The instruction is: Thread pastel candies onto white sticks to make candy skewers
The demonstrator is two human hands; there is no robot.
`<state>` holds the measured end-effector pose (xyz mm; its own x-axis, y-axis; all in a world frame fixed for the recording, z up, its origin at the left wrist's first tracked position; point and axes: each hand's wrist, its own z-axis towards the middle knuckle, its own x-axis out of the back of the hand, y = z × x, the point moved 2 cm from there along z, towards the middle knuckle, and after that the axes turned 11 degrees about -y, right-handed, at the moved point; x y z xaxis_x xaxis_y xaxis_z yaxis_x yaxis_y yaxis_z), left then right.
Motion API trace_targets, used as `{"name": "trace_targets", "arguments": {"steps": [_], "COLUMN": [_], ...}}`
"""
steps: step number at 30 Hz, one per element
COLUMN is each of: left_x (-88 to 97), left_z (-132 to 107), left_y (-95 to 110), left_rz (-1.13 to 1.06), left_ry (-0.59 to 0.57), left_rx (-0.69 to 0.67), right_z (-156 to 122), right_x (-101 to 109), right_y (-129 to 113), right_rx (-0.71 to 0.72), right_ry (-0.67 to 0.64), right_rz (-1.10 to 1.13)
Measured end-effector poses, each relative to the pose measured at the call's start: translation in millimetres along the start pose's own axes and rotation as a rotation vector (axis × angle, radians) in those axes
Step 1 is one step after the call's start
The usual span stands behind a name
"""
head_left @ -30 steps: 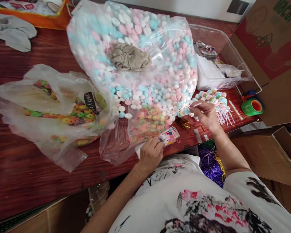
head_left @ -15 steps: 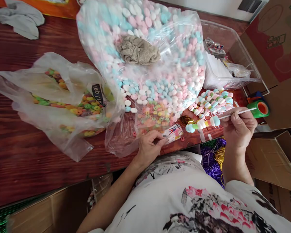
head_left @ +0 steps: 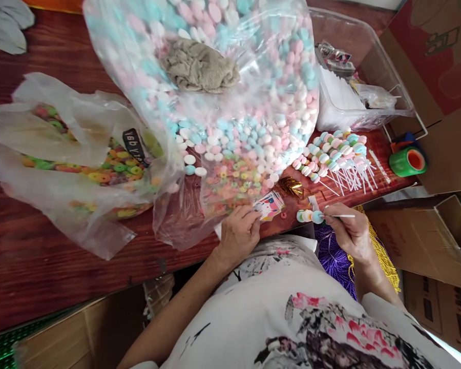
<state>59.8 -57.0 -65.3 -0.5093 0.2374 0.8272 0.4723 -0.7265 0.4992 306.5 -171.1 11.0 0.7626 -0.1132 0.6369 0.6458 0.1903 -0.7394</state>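
My right hand (head_left: pixel 348 230) is closed on a thin white stick (head_left: pixel 340 216) threaded with pastel candies (head_left: pixel 309 216), held level at the table's near edge. My left hand (head_left: pixel 240 230) is pinched on the top of a small stack of printed cards (head_left: pixel 269 205) beside the bag's mouth. A big clear bag of pink, blue and white candies (head_left: pixel 246 87) lies just beyond both hands, with small coloured rings (head_left: pixel 234 184) spilling at its mouth. Finished candy sticks (head_left: pixel 336 154) lie in a pile to the right.
A second plastic bag of coloured ring candies (head_left: pixel 80 164) lies at left on the dark wooden table (head_left: pixel 42 277). A clear plastic tub (head_left: pixel 363 97), a green tape roll (head_left: pixel 407 161), gold twist ties (head_left: pixel 294 187) and cardboard boxes (head_left: pixel 438 66) crowd the right side. A beige cloth (head_left: pixel 200 66) rests on the big bag.
My right hand drew the candy stick down and back from beside the pile to the table's near edge. My left hand stayed by the cards.
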Motion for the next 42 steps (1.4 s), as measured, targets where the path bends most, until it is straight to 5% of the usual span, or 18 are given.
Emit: {"name": "trace_targets", "arguments": {"steps": [4,9,14,16,19,21,23,31,36,42], "left_x": [-0.4,2.2,7.3,9.5,12.1,13.2,14.0,15.3,16.3,19.1], "left_z": [-4,-10,-7,-4,-2,-2,-3,-4,-4,-3], "left_y": [-2,7,8,4,-4,-6,-7,-5,-7,-4], "left_rz": [0.016,0.162,-0.015,-0.238,-0.528,-0.590,-0.566,-0.352,-0.180,-0.002], "left_ry": [0.045,-0.104,-0.127,-0.059,0.031,0.062,0.083,0.167,0.169,0.009], "left_rx": [-0.037,-0.051,0.050,0.108,0.180,0.184,0.154,-0.075,-0.215,-0.416], "right_z": [-1,3,5,6,7,10,17,34,34,39], "right_x": [2,0,-3,2,14,16,11,-30,-29,-18], "right_y": [2,1,-5,-13,-22,-25,-24,-15,-7,-9], "right_rx": [0.068,0.151,0.107,0.048,0.013,0.039,0.052,-0.009,-0.049,-0.039], "right_ry": [-0.040,-0.113,-0.130,-0.023,0.360,0.586,0.680,0.505,0.355,0.286], "right_rz": [-0.077,-0.281,-0.159,-0.018,0.267,0.439,0.550,0.607,0.608,0.515]}}
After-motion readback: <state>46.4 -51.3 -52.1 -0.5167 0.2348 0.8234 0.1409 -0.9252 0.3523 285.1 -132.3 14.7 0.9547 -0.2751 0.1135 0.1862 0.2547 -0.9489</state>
